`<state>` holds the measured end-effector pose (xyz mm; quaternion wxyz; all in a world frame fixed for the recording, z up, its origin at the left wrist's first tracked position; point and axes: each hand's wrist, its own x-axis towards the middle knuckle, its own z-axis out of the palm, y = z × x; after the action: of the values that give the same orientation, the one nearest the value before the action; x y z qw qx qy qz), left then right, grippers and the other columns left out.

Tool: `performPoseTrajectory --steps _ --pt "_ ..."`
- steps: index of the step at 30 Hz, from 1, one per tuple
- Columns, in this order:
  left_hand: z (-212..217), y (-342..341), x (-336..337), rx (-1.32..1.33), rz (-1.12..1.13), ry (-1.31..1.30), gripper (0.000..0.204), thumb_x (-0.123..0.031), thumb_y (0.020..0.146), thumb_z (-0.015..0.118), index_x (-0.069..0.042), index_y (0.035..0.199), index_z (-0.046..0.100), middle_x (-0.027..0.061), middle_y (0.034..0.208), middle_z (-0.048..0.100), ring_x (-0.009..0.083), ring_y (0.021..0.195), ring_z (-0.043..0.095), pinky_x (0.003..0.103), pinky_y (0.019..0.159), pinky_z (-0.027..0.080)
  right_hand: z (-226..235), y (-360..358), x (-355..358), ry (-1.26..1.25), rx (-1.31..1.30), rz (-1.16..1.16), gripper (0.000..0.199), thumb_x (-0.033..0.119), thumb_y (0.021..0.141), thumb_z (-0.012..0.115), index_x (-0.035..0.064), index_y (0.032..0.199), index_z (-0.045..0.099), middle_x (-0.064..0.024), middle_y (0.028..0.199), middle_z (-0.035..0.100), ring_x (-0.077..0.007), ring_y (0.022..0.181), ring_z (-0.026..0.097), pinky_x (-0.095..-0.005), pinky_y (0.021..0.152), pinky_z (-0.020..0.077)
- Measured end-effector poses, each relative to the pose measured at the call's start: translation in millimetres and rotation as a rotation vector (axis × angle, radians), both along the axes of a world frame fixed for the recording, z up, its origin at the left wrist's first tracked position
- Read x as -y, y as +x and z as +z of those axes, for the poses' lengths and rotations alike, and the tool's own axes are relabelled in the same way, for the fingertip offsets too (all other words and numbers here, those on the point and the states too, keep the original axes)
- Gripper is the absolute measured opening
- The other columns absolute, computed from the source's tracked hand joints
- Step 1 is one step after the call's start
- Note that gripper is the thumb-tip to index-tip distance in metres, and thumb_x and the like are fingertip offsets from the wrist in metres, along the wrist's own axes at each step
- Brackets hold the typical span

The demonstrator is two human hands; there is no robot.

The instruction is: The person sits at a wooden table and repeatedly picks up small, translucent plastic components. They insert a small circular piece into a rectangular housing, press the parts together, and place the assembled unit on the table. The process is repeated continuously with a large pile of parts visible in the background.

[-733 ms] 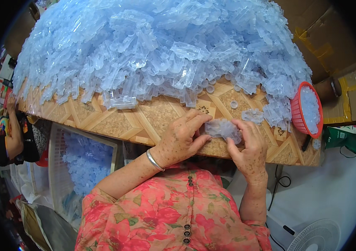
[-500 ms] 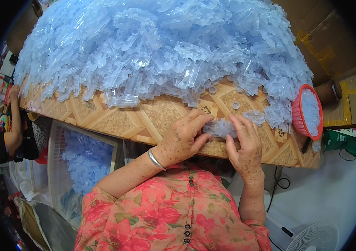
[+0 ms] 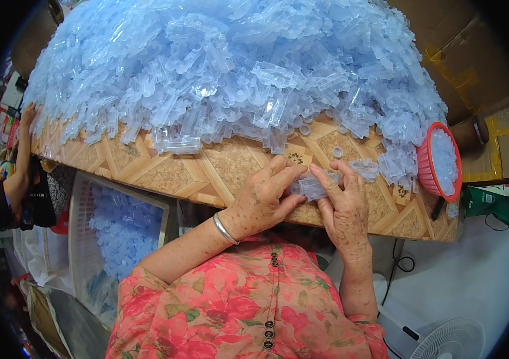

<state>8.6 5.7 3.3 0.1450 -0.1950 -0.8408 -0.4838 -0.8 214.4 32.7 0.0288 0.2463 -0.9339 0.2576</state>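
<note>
Together, the hands (image 3: 261,194) (image 3: 345,209) pinch a clear plastic piece (image 3: 312,188) over the patterned table (image 3: 221,164), cardboard (image 3: 453,63) at right.

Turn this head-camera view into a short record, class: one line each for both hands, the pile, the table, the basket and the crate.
Left hand: thumb and index finger hold the left end of some clear plastic parts; count unclear
Right hand: fingers at their right end; firmness of grip unclear
Pile: bluish clear plastic, heaped beyond the hands
Table: wood-patterned top
Basket: red, on the table's right end, filled with plastic pieces
Crate: pale, below the table's left side, holding bluish pieces
</note>
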Motion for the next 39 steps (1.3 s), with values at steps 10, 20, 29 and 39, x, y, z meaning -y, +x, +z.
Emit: performPoseTrajectory --steps 10,20,29,39 --pt "10.3 1.0 -5.7 0.394 -0.122 0.485 0.038 -0.009 0.093 0.076 -0.004 0.127 0.059 0.0037 0.114 0.061 0.0069 0.079 0.064 0.024 0.068 0.057 -19.1 -4.8 15.9 -0.333 -0.108 0.116 0.074 0.023 0.09 0.072 0.0092 0.157 0.042 -0.0251 0.159 0.036 -0.0439 0.138 0.045 -0.053 0.116 0.0379" --pt "41.5 -1.8 -12.5 0.944 -0.515 1.094 0.051 -0.027 0.103 0.069 -0.01 0.147 0.049 0.0012 0.123 0.062 0.0072 0.103 0.062 0.025 0.081 0.055 -7.7 -12.6 10.4 -0.622 -0.275 0.215 0.056 0.045 0.103 0.055 0.0081 0.144 0.058 -0.0262 0.16 0.036 -0.0446 0.146 0.04 -0.0537 0.118 0.0362" --pt "45.4 8.3 -6.1 1.003 -0.503 1.005 0.065 -0.021 0.108 0.06 -0.009 0.164 0.031 0.0058 0.144 0.057 0.0139 0.126 0.06 0.032 0.105 0.053 -16.8 -9.6 5.7 -0.507 -0.233 0.245 0.062 0.037 0.098 0.064 0.0072 0.15 0.053 -0.0265 0.163 0.033 -0.0442 0.151 0.036 -0.0533 0.12 0.0339" --pt "31.5 9.4 4.2 0.97 -0.456 0.944 0.06 -0.02 0.111 0.053 -0.01 0.166 0.03 0.0051 0.144 0.057 0.0117 0.124 0.059 0.029 0.103 0.052 -4.7 -0.2 11.5 -0.432 -0.171 0.117 0.092 0.018 0.078 0.088 0.0054 0.157 0.042 -0.0205 0.158 0.046 -0.0392 0.143 0.049 -0.0463 0.114 0.0459"
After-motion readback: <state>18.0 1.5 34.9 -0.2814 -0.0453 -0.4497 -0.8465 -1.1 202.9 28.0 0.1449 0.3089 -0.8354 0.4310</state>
